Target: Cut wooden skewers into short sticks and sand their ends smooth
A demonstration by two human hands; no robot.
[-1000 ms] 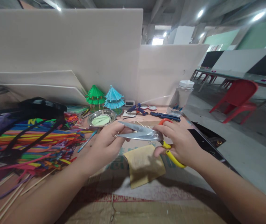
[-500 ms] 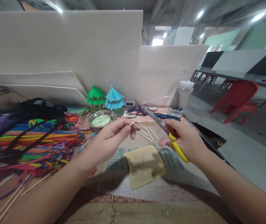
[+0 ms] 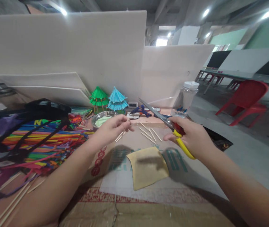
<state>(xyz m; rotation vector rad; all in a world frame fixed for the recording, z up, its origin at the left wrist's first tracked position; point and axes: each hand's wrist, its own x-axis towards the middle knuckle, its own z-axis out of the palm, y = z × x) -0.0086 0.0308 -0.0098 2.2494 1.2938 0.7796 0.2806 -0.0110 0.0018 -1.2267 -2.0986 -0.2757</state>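
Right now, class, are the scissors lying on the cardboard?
No, the right hand holds the scissors raised above the cardboard.

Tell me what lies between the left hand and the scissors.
In the head view, loose short wooden sticks lie on the cardboard between the left hand and scissors.

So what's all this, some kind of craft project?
It looks like handicraft. Someone's right hand holds yellow-and-red-handled metal scissors, while the left hand seems to pinch a short pale stick. More thin wooden sticks lie on the printed cardboard, beyond a yellowish square sheet. Two tiered paper models, one green and one light blue, stand behind.
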